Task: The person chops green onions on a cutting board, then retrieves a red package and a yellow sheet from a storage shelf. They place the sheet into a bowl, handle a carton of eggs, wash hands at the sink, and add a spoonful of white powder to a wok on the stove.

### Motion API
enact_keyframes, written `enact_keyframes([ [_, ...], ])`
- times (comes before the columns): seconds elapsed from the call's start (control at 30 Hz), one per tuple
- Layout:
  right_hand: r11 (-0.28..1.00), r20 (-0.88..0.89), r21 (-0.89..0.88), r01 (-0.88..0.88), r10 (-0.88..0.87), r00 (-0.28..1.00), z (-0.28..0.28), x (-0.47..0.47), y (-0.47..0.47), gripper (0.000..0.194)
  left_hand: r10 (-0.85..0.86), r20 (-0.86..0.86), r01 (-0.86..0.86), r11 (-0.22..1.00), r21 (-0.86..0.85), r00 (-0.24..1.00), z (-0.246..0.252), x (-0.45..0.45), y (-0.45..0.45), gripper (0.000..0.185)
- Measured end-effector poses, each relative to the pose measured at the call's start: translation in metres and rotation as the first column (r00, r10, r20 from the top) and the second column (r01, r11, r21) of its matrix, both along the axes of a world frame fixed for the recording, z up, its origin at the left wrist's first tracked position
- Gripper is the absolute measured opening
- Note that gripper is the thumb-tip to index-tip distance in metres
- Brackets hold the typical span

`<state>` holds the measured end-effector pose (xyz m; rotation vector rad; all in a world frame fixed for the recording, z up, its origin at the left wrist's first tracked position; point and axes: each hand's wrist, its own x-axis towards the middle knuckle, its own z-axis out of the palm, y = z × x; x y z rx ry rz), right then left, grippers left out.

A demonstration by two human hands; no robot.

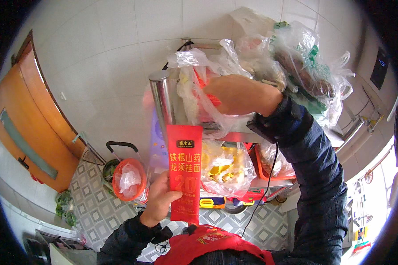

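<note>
Upright in my left hand point(160, 198) is a flat red packet of dried noodles point(185, 169) bearing printed writing. My thumb lies across its lower front, and the fingers are behind it. Farther up, my right hand point(242, 92) reaches into a translucent plastic bag point(189, 61) on the rack's top shelf. Red packaging point(199, 78) shows inside that bag, against the hand. The right fingers are hidden by the wrist and the bag, so their grip cannot be seen.
More filled plastic bags point(313, 71) crowd the top shelf to the right, beside the rack's metal post point(161, 96). Below are a bag of yellow items point(224, 165) and an orange-red basket point(275, 175). An orange bucket point(129, 180) stands left, before a wooden door point(41, 129). A black cable point(269, 179) hangs from my right sleeve.
</note>
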<state>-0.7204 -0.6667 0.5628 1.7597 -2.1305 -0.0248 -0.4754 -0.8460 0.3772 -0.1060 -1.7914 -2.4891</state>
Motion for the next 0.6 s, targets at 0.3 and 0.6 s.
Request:
enact_keyframes([
  [0.3, 0.953, -0.156, -0.246, 0.18, -0.222, 0.963, 0.032, 0.004, -0.001, 0.019, 0.003, -0.073, -0.006, 0.999, -0.045, 0.997, 0.008, 0.005, 0.001, 0.049],
  [0.6, 0.54, 0.179, -0.747, 0.388, -0.398, 0.9, 0.077, -0.002, 0.029, 0.03, 0.104, -0.107, -0.102, 0.994, 0.025, 0.989, 0.022, 0.01, 0.01, 0.045],
])
